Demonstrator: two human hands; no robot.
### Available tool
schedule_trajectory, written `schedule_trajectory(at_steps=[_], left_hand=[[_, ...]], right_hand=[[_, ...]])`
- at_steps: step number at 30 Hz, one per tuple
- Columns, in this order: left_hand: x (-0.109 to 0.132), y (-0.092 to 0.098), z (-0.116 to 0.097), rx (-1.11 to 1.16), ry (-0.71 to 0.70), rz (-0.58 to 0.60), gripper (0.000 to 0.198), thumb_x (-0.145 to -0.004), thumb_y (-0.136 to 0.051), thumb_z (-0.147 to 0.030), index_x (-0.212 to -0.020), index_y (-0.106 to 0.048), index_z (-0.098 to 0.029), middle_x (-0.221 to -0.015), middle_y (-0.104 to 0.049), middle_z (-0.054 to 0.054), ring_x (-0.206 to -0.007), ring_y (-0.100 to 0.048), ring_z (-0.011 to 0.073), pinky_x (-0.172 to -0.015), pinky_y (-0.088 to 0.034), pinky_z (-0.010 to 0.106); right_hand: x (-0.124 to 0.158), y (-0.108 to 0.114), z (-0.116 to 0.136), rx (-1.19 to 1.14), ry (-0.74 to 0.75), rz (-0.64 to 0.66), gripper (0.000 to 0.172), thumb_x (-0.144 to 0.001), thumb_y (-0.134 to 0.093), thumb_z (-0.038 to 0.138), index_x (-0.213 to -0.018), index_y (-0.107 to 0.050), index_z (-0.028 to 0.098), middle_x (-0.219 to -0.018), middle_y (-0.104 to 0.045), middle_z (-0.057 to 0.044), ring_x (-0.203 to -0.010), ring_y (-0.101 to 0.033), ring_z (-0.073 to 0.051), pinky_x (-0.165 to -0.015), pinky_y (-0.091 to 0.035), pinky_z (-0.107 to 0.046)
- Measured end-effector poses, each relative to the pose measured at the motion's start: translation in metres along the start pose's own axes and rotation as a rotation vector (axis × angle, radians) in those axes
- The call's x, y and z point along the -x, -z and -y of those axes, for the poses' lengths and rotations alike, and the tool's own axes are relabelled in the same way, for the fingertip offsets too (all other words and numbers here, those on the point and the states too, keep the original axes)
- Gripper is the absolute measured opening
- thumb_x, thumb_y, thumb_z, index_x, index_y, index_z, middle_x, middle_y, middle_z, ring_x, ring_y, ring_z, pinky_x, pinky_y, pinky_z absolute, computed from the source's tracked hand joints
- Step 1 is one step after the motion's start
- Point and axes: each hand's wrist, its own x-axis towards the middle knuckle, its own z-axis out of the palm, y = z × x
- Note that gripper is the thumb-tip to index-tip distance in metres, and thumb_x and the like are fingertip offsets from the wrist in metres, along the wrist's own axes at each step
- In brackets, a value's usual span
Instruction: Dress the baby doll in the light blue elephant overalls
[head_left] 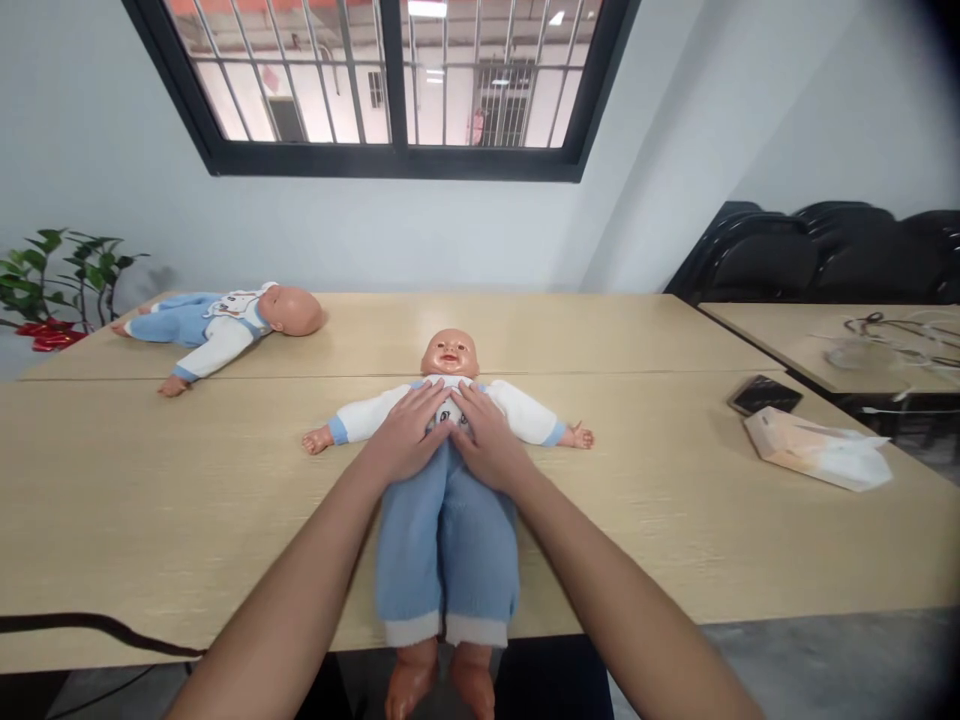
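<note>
A baby doll (448, 540) in blue trousers and a white and blue top lies face up, its head away from me and its arms spread. Its feet hang past the table's near edge. My left hand (409, 432) lies flat on the left of the doll's chest, fingers stretched toward its neck. On the right of the chest rests my right hand (489, 436), also flat with fingers extended. The thumbs almost meet over the belly. Between my hands part of a printed animal picture shows on the top. Neither hand grips the doll.
A second, similarly dressed doll (225, 322) lies at the back left near a potted plant (71, 275). A tissue pack (814, 450) and a black phone (763, 395) are on the table (645, 520) at right. Cables (900, 330) lie on another table beside stacked black chairs (825, 250).
</note>
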Motion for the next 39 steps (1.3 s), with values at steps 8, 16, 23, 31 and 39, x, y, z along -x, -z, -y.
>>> schedule_trajectory(at_steps=[8, 16, 23, 31, 39], left_hand=[[0.005, 0.003, 0.027, 0.036, 0.055, 0.016, 0.063, -0.106, -0.034, -0.054, -0.157, -0.043, -0.018, -0.169, -0.034, 0.011, -0.159, -0.026, 0.0251, -0.130, -0.022, 0.049], [0.014, 0.008, 0.004, 0.079, 0.158, -0.087, 0.058, -0.103, -0.044, -0.047, -0.152, -0.048, -0.016, -0.165, -0.040, 0.016, -0.156, -0.031, 0.0302, -0.128, -0.026, 0.053], [0.109, -0.030, -0.049, 0.148, 0.435, -0.261, 0.091, -0.082, -0.072, -0.034, -0.160, -0.029, -0.014, -0.169, -0.025, 0.023, -0.156, -0.027, 0.0383, -0.124, -0.031, 0.060], [0.135, -0.025, -0.060, 0.325, 0.426, -0.239, 0.075, -0.092, -0.061, -0.038, -0.159, -0.034, -0.021, -0.166, -0.036, 0.016, -0.155, -0.034, 0.0322, -0.127, -0.029, 0.057], [0.272, -0.005, -0.046, 0.595, 0.490, 0.034, 0.065, -0.083, -0.073, -0.051, -0.146, -0.055, -0.050, -0.164, -0.041, -0.004, -0.153, -0.036, 0.0354, -0.127, -0.027, 0.060]], right_hand=[[-0.007, 0.010, -0.035, 0.174, -0.252, -0.057, 0.061, -0.106, -0.038, 0.043, -0.157, -0.044, 0.010, -0.164, -0.039, -0.019, -0.157, -0.029, -0.033, -0.129, -0.016, -0.056], [0.021, 0.010, 0.014, -0.004, -0.328, -0.108, 0.068, -0.101, -0.047, 0.046, -0.160, -0.037, 0.014, -0.169, -0.030, -0.019, -0.160, -0.020, -0.033, -0.129, -0.018, -0.056], [0.093, -0.001, 0.055, -0.172, -0.421, -0.043, 0.090, -0.079, -0.068, 0.024, -0.161, -0.031, 0.018, -0.171, -0.013, -0.020, -0.161, -0.014, -0.032, -0.129, -0.023, -0.054], [0.103, 0.012, 0.050, -0.251, -0.412, -0.012, 0.082, -0.083, -0.068, 0.028, -0.159, -0.037, 0.024, -0.171, -0.022, -0.015, -0.160, -0.021, -0.030, -0.130, -0.022, -0.054], [0.132, 0.001, 0.032, -0.575, -0.481, -0.257, 0.052, -0.095, -0.060, 0.050, -0.143, -0.057, 0.028, -0.156, -0.050, -0.011, -0.146, -0.047, -0.028, -0.124, -0.037, -0.051]])
